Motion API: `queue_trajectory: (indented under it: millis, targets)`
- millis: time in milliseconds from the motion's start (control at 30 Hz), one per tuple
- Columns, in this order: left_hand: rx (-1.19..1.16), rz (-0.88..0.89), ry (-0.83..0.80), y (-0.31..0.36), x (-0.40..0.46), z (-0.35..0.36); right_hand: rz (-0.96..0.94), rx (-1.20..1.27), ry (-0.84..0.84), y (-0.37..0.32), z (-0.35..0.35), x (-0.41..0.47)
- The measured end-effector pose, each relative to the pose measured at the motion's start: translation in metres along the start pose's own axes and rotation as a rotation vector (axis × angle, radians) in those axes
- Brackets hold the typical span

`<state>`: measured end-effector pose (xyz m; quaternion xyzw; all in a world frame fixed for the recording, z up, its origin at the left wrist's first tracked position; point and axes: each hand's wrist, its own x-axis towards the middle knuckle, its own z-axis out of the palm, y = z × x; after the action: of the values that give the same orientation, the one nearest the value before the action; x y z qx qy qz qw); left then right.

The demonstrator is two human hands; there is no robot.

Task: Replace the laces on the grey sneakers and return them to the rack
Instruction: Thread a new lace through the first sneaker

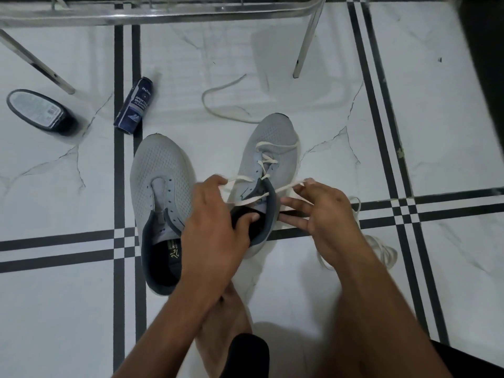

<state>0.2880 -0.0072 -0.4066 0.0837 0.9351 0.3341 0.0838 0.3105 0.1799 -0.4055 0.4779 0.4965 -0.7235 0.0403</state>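
Two grey sneakers lie on the tiled floor. The left sneaker has bare eyelets and no lace. The right sneaker carries a white lace threaded through its lower eyelets. My left hand grips the collar of the right sneaker, thumb inside the opening, and holds one lace end near its fingertips. My right hand pinches the other lace end beside the shoe, drawn out to the right. A loose white lace lies curled on the floor beyond the shoes.
The metal shoe rack stands at the top, its legs on the floor. A dark blue sneaker-cleaner can lies left of the shoes, and an oval black container lies farther left. More white lace is bunched behind my right forearm.
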Motion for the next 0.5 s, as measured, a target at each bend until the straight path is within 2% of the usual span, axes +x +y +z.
queue_trajectory:
  millis: [67, 167, 200, 233, 300, 367, 467, 500]
  targets:
    - [-0.089, -0.137, 0.011, -0.005, -0.005, 0.002, 0.011, 0.032, 0.015, 0.002, -0.001, -0.004]
    - [-0.142, -0.206, 0.007, -0.007, -0.004, 0.005, -0.083, -0.291, -0.130, 0.012, 0.001, -0.011]
    - [-0.150, -0.204, 0.004, -0.008, -0.002, 0.006, -0.136, -0.346, -0.127, 0.017, 0.003, -0.011]
    - [-0.159, -0.197, 0.001, -0.009, -0.001, 0.006, -0.170, -0.335, -0.066, 0.019, 0.004, -0.010]
    - [-0.170, -0.191, -0.003, -0.009, -0.001, 0.007, -0.165, -0.120, 0.141, 0.018, 0.006, -0.008]
    - [-0.170, -0.189, -0.001, -0.008, 0.000, 0.009, -0.126, 0.028, 0.219, 0.019, 0.007, -0.007]
    - [-0.172, -0.197, -0.015, -0.007, 0.001, 0.010, -0.195, -0.239, 0.025, 0.028, 0.017, -0.018]
    - [-0.169, -0.199, -0.021, -0.007, 0.001, 0.010, -0.246, -0.287, 0.044, 0.031, 0.019, -0.019]
